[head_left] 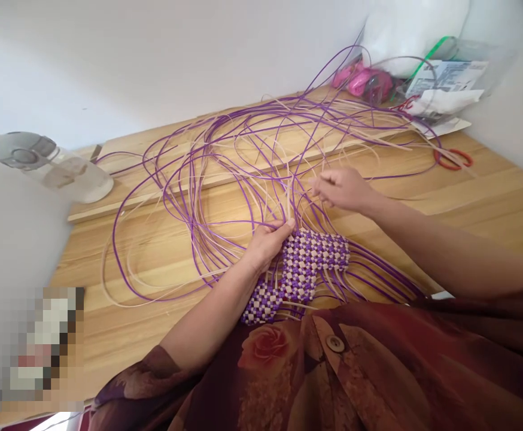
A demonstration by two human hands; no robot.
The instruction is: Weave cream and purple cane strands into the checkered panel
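Note:
A checkered weave (pixel 315 257) of purple and cream strands lies in front of my body, with a second woven part (pixel 262 302) at its lower left. My left hand (pixel 268 242) grips the weave's upper left edge, thumb on top, where upright cream strands (pixel 288 200) come out. Above and to the right, my right hand (pixel 340 188) is raised with its fingers closed in a pinch among the loose strands; it appears to hold a thin strand, though which one is hard to make out. Long purple strands (pixel 378 272) trail from the weave's right side.
Loops of loose strands (pixel 216 126) spread over the wooden table (pixel 154 335). A clear bottle (pixel 79 176) with a grey lid stands at the left. Red-handled scissors (pixel 454 159) lie at the right, near plastic bags (pixel 450 72) and a pink bundle (pixel 364 82). A blurred-out object (pixel 48 341) lies lower left.

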